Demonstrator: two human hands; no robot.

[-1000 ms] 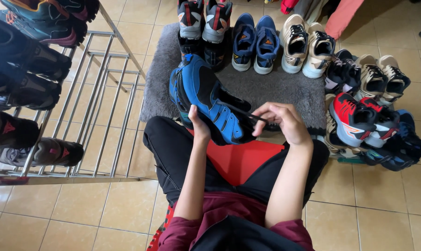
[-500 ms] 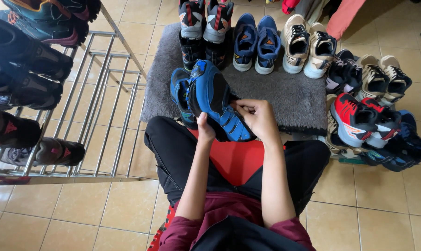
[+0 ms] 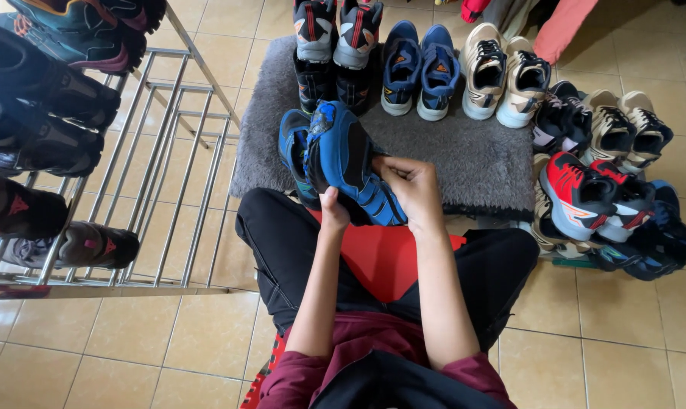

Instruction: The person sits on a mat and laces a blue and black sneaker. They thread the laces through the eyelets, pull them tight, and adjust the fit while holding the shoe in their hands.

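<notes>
While the person sits on a red stool (image 3: 381, 261) with black-trousered knees apart, both hands hold a blue sneaker (image 3: 347, 163) over the lap, at the near edge of a grey mat (image 3: 464, 155). Left hand (image 3: 333, 213) is under the shoe at its heel end, grip closed on the sole side, thumb up against the side. Right hand (image 3: 411, 185) is on the upper, fingers curled over the lace area, grip closed on the shoe; cannot tell if a lace is pinched. Shoe tilted, toe pointing away and up-left, black stripes on its side facing the camera. Second blue sneaker (image 3: 291, 151) sits just behind and left of it on the mat, partly hidden.

Far edge of mat: grey-red pair (image 3: 335, 30), under it a black pair (image 3: 332, 83), then a blue pair with orange marks (image 3: 419, 68), then a beige-black pair (image 3: 502, 76). Right of the mat, on the tiled floor (image 3: 646, 318): heap of shoes, including a red-white sneaker (image 3: 578, 193), tan-black ones (image 3: 623, 129), dark blue ones (image 3: 661, 242), touching and overlapping.

Left: metal shoe rack (image 3: 173, 151), bars slanting, carrying dark shoes; a black-pink sneaker (image 3: 85, 246) on the lowest bar, teal-orange shoe (image 3: 78, 34) at top. Maroon sleeves at bottom of frame.
</notes>
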